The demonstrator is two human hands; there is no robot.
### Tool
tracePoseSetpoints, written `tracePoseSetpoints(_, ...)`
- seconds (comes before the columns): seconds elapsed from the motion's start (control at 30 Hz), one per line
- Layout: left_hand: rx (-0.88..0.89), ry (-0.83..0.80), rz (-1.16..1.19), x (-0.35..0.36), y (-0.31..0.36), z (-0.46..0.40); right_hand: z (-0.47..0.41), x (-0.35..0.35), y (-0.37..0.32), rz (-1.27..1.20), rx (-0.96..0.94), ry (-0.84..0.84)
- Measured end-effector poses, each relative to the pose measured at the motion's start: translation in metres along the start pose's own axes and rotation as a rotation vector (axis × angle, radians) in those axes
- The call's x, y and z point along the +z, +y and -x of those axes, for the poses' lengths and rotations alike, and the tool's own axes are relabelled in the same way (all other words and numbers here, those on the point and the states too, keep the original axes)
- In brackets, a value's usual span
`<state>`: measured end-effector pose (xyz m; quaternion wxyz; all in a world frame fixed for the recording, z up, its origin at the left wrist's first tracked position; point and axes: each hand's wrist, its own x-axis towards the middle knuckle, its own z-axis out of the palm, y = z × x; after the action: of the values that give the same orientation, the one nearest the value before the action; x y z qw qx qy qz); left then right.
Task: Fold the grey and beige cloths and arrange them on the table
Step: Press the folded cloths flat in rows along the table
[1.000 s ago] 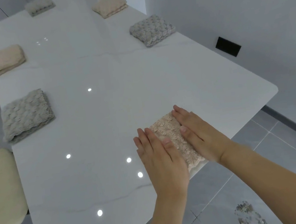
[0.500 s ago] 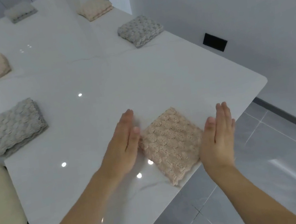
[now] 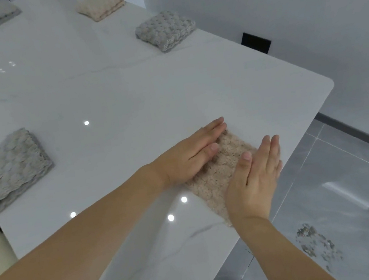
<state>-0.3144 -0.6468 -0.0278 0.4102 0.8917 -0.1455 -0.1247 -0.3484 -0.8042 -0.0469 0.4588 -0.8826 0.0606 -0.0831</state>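
A beige bubble-textured cloth (image 3: 217, 171) is being shown between the fingers (image 3: 213, 128); white, faintly grey-veined marbling is being displayed by the counter (image 3: 147, 92).

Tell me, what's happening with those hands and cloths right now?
Left hand and right hand, both open, flank the folded beige cloth. Five other folded cloths spaced on table. Nothing obstructing.

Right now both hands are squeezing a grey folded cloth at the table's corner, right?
Not quite. The head view shows the left hand and right hand pressed flat against a beige cloth, not grey. It does lie near the table corner.
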Motion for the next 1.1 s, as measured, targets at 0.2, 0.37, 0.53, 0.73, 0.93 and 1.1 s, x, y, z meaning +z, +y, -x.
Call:
tracePoseSetpoints(0.2, 0.038, 0.050, -0.489, 0.012, -0.007, 0.001, -0.005, -0.001, 0.002, 0.328, -0.006, -0.159)
tracePoseSetpoints(0.37, -0.013, 0.064, -0.524, 0.007, -0.011, 0.011, -0.017, -0.020, 0.007, 0.657, -0.013, -0.330)
tracePoseSetpoints(0.53, -0.199, 0.180, -0.499, -0.003, -0.016, 0.027, -0.058, -0.055, 0.012, 0.744, -0.127, -0.409)
tracePoseSetpoints(0.73, -0.386, 0.415, -0.615, -0.002, 0.026, -0.020, -0.122, -0.067, -0.007, 0.659, -0.461, -0.590)
tracePoseSetpoints(0.93, -0.505, 0.462, -0.650, 0.002, 0.044, -0.067, -0.185, -0.076, -0.010, 0.707, -0.556, -0.663)
tracePoseSetpoints(1.1, -0.590, 0.469, -0.662, -0.010, 0.053, -0.103, -0.239, -0.082, -0.012, 0.726, -0.625, -0.723)
